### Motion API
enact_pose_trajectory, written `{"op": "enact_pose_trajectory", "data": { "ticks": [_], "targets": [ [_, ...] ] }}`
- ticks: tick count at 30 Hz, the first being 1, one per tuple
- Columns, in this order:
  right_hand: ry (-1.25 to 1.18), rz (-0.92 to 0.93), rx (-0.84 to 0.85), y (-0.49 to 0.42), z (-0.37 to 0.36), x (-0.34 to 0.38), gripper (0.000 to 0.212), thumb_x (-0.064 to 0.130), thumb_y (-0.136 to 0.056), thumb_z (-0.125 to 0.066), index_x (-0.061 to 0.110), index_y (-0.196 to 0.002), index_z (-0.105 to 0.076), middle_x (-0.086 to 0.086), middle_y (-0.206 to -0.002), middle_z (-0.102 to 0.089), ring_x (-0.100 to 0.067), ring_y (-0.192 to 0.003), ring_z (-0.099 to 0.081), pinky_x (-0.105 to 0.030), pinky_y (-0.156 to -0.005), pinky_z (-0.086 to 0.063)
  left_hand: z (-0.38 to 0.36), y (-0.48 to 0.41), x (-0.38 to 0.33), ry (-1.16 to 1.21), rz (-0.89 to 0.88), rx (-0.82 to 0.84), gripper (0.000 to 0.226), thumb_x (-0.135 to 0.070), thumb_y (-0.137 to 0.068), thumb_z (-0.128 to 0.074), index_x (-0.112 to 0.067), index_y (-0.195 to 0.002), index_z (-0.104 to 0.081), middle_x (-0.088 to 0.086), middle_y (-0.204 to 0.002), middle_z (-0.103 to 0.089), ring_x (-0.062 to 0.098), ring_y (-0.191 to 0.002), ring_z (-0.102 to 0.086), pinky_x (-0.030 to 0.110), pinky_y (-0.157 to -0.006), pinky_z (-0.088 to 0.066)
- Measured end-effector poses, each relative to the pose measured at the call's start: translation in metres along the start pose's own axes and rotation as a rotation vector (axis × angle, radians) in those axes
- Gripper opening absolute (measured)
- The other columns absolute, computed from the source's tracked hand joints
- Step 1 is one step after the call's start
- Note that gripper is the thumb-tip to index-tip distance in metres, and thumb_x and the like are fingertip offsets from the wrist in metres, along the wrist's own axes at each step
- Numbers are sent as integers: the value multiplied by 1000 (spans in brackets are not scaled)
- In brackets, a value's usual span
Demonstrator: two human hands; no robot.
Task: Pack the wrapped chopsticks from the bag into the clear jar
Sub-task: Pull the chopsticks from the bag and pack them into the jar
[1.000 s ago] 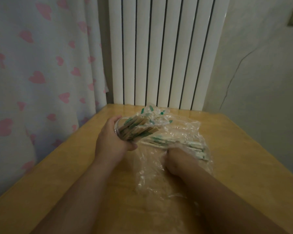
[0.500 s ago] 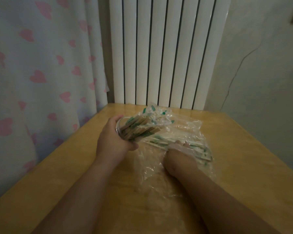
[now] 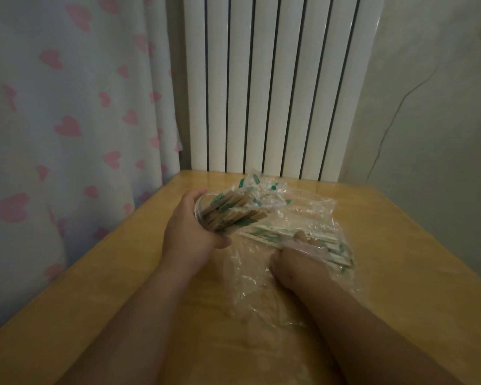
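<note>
My left hand (image 3: 190, 232) grips the clear jar (image 3: 203, 209), tilted with its mouth toward the right. A bundle of wrapped chopsticks (image 3: 233, 209) with green print sticks out of the jar. My right hand (image 3: 300, 259) is inside the crinkled clear plastic bag (image 3: 264, 276) lying on the wooden table (image 3: 400, 273). Its fingers close on several wrapped chopsticks (image 3: 303, 240) that lie across the bag, pointing left toward the jar. The plastic partly veils the fingers.
A white ribbed radiator (image 3: 275, 84) stands behind the table's far edge. A curtain with pink hearts (image 3: 67, 129) hangs along the left side. A pale wall (image 3: 433, 120) runs on the right.
My right hand has pushed a little farther into the bag and curled over the chopsticks there. The left hand and jar have stayed in place.
</note>
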State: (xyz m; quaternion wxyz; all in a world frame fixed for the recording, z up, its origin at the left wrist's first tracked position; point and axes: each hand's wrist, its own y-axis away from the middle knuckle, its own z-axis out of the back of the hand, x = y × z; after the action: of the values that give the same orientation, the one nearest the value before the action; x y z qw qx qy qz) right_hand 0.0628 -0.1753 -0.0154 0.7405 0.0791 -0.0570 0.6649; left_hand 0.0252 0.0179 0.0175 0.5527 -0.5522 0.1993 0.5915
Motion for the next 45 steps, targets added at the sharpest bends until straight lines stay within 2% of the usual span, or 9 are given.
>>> {"op": "enact_pose_trajectory", "data": {
  "ticks": [9,17,20,28,34,38,41,43,45],
  "targets": [
    [-37,-73,67,1,11,1,51,25,-93,-44,26,-144,-41,-1,-153,-33,-34,-138,-35,-49,-114,-29,1,1,-2,-8,1,4,102,-11,-44,-93,-34,-131,-45,-7,-126,-57,19,-113,-54,41,-94,-47],
    [-62,-74,-6,-5,7,1,42,23,-86,-50,23,-128,-56,0,-132,-49,-28,-118,-44,-43,-103,-36,1,1,-4,-9,11,11,104,-11,-45,-93,-35,-133,-44,-7,-127,-57,19,-114,-54,39,-93,-48],
    [-26,-51,-2,-8,4,-1,53,26,-82,-54,25,-135,-51,0,-144,-41,-33,-134,-35,-49,-114,-28,1,2,-5,-6,12,18,103,-11,-46,-93,-35,-133,-44,-7,-128,-57,19,-114,-54,38,-92,-49],
    [-30,-51,0,-9,6,0,52,22,-88,-48,22,-139,-42,-1,-145,-41,-33,-131,-43,-49,-112,-32,1,1,-2,-10,13,13,104,-13,-42,-94,-37,-130,-45,-9,-126,-57,19,-113,-55,43,-94,-48],
    [-89,-82,17,-8,3,-3,60,27,-89,-46,24,-148,-32,-3,-157,-27,-37,-142,-26,-53,-116,-25,0,1,-2,-19,4,11,103,-13,-43,-94,-36,-131,-45,-8,-125,-57,18,-112,-55,40,-93,-48],
    [-116,-74,-2,-7,5,0,47,19,-86,-50,24,-134,-50,-4,-140,-50,-33,-127,-47,-45,-105,-40,0,1,-2,-11,9,12,103,-11,-43,-93,-37,-131,-45,-8,-126,-57,18,-113,-55,42,-94,-48],
    [-123,-54,22,-3,5,3,54,11,-86,-47,25,-137,-46,-6,-139,-50,-34,-126,-48,-46,-102,-45,0,1,-1,-6,9,10,103,-11,-43,-93,-38,-130,-45,-8,-125,-57,19,-112,-55,43,-94,-48],
    [-103,-33,39,-2,7,3,43,15,-86,-47,22,-128,-54,-7,-128,-56,-32,-113,-54,-42,-95,-48,0,2,-2,-6,5,11,103,-11,-43,-93,-36,-130,-45,-8,-125,-57,18,-111,-55,41,-94,-48],
    [-45,0,36,-1,11,2,31,24,-87,-49,24,-115,-62,-3,-119,-60,-31,-110,-56,-45,-100,-46,1,1,-3,-6,4,13,102,-11,-43,-93,-35,-130,-46,-8,-124,-58,18,-110,-55,40,-93,-49]
  ]
}}
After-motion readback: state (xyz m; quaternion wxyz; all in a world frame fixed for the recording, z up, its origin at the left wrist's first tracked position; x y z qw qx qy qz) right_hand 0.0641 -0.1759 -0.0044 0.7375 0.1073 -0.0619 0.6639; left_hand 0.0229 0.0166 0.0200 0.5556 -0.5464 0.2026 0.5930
